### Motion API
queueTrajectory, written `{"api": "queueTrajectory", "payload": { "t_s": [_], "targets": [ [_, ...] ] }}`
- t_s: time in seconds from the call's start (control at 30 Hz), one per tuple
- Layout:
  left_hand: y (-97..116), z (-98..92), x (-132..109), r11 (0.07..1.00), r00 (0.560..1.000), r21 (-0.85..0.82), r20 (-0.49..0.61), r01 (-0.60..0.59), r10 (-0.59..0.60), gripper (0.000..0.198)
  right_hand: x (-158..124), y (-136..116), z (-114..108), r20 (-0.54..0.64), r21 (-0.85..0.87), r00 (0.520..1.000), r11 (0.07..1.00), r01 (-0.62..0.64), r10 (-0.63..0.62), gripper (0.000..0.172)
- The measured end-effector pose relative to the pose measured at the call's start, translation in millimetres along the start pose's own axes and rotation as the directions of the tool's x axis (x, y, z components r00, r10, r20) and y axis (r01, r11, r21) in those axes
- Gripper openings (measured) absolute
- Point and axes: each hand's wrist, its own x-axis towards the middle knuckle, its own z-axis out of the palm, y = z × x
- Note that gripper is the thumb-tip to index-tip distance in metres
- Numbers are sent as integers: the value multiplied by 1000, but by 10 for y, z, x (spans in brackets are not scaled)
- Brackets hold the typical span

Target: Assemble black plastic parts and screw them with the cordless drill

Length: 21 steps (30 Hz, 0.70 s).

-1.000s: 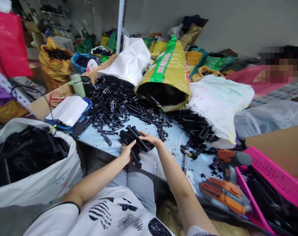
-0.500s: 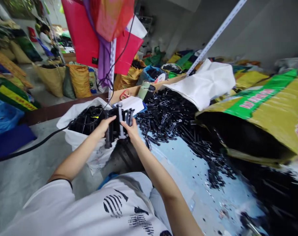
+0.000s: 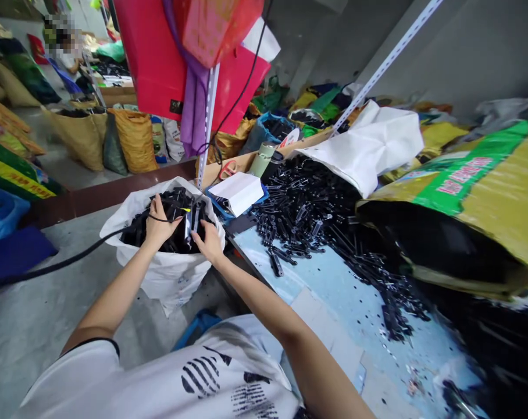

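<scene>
My left hand (image 3: 158, 226) is over the mouth of a white woven sack (image 3: 172, 270), its thumb and fingers spread apart. My right hand (image 3: 210, 243) reaches in at the sack's right side, thumb and fingers apart. Between the hands stand several long black plastic pieces (image 3: 188, 224), upright among the dark parts filling the sack. The right fingertips are against or very near these pieces; exact contact is unclear. A thin black cable crosses at the left hand, and a small yellow bit shows among the parts.
On the light-blue table (image 3: 334, 291) lies a heap of black plastic parts (image 3: 294, 198). A white folded box (image 3: 238, 192), a green cup (image 3: 261, 160) and red scissors (image 3: 228, 169) sit near its back edge. A yellow-green sack (image 3: 477, 203) lies at right. A metal post (image 3: 208, 125) rises behind.
Both hands have moved left and down into the sack's mouth. The bundle of black pieces held between them is now among the parts in the sack, and the fingers have spread.
</scene>
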Motion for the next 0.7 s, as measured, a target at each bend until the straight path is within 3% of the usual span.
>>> {"api": "queueTrajectory", "payload": {
  "t_s": [0.07, 0.17, 0.33, 0.47, 0.6, 0.7],
  "targets": [
    [22, -24, -44, 999, 999, 19, -20, -30, 30, 103, -239, 135, -35, 141, -175, 983, 974, 143, -119, 47],
    [67, -74, -81, 995, 994, 43, -57, -88, 90, 93, -486, 261, -67, 384, -330, 893, 868, 371, -236, 42],
    [107, -110, -197, 974, 973, 24, -49, -223, 224, 72, -489, 271, -244, 521, -383, 791, 740, 553, -322, 28],
    [33, -61, -403, 913, 915, -120, 60, -390, 399, 44, -427, 165, -389, 595, -369, 745, 720, 588, -303, 32],
    [-41, -28, -536, 823, 809, -262, 190, -504, 556, 29, -405, 41, -444, 660, -368, 732, 777, 511, -169, 30],
    [15, -42, -592, 764, 720, -287, 261, -577, 642, 27, -369, -38, -490, 648, -358, 755, 836, 415, -97, 38]
  ]
}}
